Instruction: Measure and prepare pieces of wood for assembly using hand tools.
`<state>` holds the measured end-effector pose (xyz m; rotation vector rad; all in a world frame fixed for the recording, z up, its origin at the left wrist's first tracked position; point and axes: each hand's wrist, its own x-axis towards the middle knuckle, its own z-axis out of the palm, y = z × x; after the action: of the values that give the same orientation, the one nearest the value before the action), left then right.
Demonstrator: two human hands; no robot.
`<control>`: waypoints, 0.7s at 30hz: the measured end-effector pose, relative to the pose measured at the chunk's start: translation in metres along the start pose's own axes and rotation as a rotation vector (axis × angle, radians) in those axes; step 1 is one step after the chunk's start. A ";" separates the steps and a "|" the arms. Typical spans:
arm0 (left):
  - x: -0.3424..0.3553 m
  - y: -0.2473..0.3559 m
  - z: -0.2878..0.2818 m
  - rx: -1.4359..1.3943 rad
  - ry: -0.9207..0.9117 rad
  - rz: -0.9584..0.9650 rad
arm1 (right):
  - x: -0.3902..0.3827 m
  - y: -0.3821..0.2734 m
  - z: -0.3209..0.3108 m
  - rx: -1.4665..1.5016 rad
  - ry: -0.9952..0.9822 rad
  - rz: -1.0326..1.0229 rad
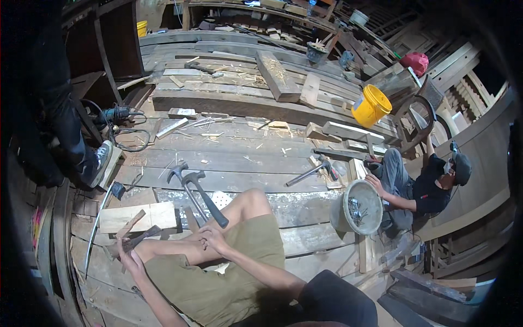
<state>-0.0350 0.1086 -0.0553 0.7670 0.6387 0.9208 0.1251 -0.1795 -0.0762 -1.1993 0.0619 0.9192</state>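
Note:
My left hand (131, 258) is closed around a narrow brown wooden strip (132, 222) and a dark, flat, tapered piece (145, 236), whose kind I cannot make out. Both cross beside a pale squared wood block (136, 217) on the floor. My right hand (213, 240) rests on my bent leg with its fingers extended, holding nothing. Just beyond it, two claw hammers lie side by side: one with a bare metal shaft (192, 197), the other with a dark grip (210, 204).
At right, a seated person (430, 182) touches a grey bucket of nails (354, 210). Another hammer (308, 173) lies near them. A thick beam (234, 105) and a yellow bucket (371, 106) stand farther back. At left are a standing person's shoe (102, 156) and a corded power tool (115, 114).

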 end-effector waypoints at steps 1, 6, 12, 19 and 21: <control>0.000 -0.002 0.004 0.000 0.027 0.009 | 0.001 0.001 -0.003 0.001 0.001 0.002; -0.004 -0.005 0.021 0.029 0.084 0.013 | 0.007 0.005 -0.011 0.001 0.004 -0.007; -0.002 -0.003 0.014 -0.037 0.085 -0.029 | 0.005 0.007 -0.010 -0.004 0.012 -0.021; 0.002 -0.003 0.009 -0.073 0.020 0.005 | 0.008 0.008 -0.009 -0.007 -0.009 0.001; 0.001 -0.001 0.009 -0.063 0.056 -0.020 | 0.005 0.005 -0.006 0.020 -0.021 0.003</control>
<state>-0.0269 0.1062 -0.0509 0.6796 0.6619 0.9423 0.1275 -0.1816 -0.0853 -1.1716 0.0563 0.9318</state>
